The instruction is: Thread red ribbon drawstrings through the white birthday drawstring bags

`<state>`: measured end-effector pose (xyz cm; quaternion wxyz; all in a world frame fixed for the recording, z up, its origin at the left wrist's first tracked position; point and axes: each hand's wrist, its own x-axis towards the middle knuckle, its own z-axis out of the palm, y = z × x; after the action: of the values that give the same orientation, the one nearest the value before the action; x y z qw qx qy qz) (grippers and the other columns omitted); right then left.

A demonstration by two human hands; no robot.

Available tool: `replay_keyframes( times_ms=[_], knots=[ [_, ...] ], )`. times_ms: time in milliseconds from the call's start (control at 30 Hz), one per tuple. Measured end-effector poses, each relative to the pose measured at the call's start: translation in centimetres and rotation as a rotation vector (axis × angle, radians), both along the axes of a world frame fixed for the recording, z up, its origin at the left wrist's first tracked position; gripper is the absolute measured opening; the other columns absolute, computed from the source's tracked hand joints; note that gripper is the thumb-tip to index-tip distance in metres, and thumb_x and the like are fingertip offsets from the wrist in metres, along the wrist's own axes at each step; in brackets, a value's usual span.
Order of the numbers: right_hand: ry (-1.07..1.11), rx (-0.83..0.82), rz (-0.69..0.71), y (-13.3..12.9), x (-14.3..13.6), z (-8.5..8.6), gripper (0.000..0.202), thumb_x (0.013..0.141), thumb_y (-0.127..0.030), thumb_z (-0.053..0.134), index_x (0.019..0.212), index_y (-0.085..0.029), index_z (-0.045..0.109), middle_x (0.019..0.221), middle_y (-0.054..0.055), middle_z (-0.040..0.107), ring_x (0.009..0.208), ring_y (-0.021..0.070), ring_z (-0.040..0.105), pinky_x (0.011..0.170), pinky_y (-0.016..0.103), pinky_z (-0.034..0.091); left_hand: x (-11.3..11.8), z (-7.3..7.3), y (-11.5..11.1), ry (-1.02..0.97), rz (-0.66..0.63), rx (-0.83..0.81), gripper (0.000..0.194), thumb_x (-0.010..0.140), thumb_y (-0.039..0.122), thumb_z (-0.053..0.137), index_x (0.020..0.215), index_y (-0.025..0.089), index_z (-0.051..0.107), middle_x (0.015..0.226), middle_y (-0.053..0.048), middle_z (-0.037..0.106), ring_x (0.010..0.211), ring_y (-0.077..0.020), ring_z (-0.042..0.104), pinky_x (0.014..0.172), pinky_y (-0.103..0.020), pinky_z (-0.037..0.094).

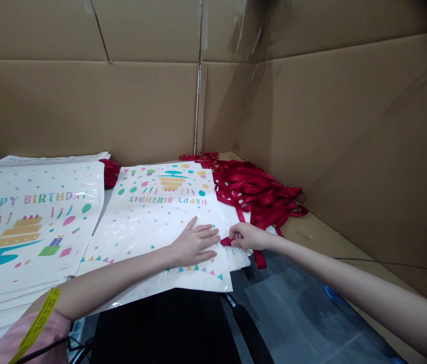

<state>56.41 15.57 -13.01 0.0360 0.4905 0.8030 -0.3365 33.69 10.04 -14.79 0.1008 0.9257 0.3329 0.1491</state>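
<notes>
My left hand (194,242) lies flat, fingers spread, on a glossy white sheet or bag (152,227) printed with HAPPY BIRTHDAY, a cake and stars. Seen from here, its print is upside down. Just beyond its right edge, my right hand (246,236) is closed on a short end of red ribbon (227,242), close to my left fingertips. A tangled heap of red ribbons (258,189) lies behind my right hand, with one strand (259,259) hanging at the near edge. More white layers show under the top piece.
At left sits a stack of the same printed pieces (54,217), with red ribbon (110,173) at its far corner. Tall cardboard walls (122,111) stand behind and to the right. Below the near edge are a black chair (160,328) and its armrest (251,333).
</notes>
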Motion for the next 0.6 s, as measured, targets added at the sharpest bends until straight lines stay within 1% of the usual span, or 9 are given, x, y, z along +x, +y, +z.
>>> replay_keyframes(
  times_ms=[133,233,400,467,600],
  knots=[
    [-0.045,0.044,0.000,-0.3,-0.6,0.7,0.006,0.074,-0.018,0.061,0.077,-0.013,0.061,0.074,0.005,0.063,0.065,0.0141,0.053,0.055,0.021,0.036,0.0,0.1,0.0,0.009,0.002,0.002,0.041,0.093,0.042,0.043,0.129,0.024,0.051,0.136,-0.006,0.051,0.130,-0.0247,0.040,0.112,-0.053,0.013],
    [-0.060,0.061,-0.006,-0.4,-1.4,0.9,0.006,0.074,-0.019,0.062,0.076,-0.014,0.063,0.075,0.005,0.064,0.068,0.0154,0.055,0.056,0.022,0.036,0.1,0.0,0.0,0.006,0.007,0.015,0.041,0.093,0.043,0.043,0.129,0.024,0.052,0.135,-0.007,0.052,0.130,-0.0244,0.040,0.112,-0.052,0.015],
    [-0.048,0.146,-0.018,-0.2,-2.7,0.3,0.005,0.073,-0.020,0.064,0.073,-0.016,0.062,0.080,0.005,0.066,0.078,0.0178,0.059,0.063,0.023,0.038,0.3,-0.3,0.4,0.006,0.029,0.019,0.044,0.094,0.044,0.042,0.132,0.024,0.048,0.134,-0.007,0.052,0.130,-0.0224,0.040,0.112,-0.049,0.015],
    [-0.038,0.166,-0.038,0.0,-3.0,0.0,0.006,0.073,-0.021,0.064,0.072,-0.016,0.061,0.080,0.005,0.066,0.077,0.0179,0.059,0.062,0.023,0.038,0.4,-0.4,0.5,0.041,0.049,0.024,0.047,0.095,0.045,0.038,0.135,0.022,0.043,0.138,-0.008,0.048,0.132,-0.0225,0.037,0.113,-0.048,0.014],
    [-0.009,0.173,-0.040,0.3,-2.8,-0.6,0.011,0.072,-0.024,0.065,0.075,-0.016,0.057,0.080,0.005,0.066,0.074,0.0173,0.059,0.061,0.023,0.038,0.7,-0.9,0.7,0.152,0.036,0.056,0.053,0.097,0.043,0.028,0.142,0.017,0.030,0.149,-0.012,0.029,0.138,-0.0245,0.025,0.112,-0.051,0.009]
  ],
)
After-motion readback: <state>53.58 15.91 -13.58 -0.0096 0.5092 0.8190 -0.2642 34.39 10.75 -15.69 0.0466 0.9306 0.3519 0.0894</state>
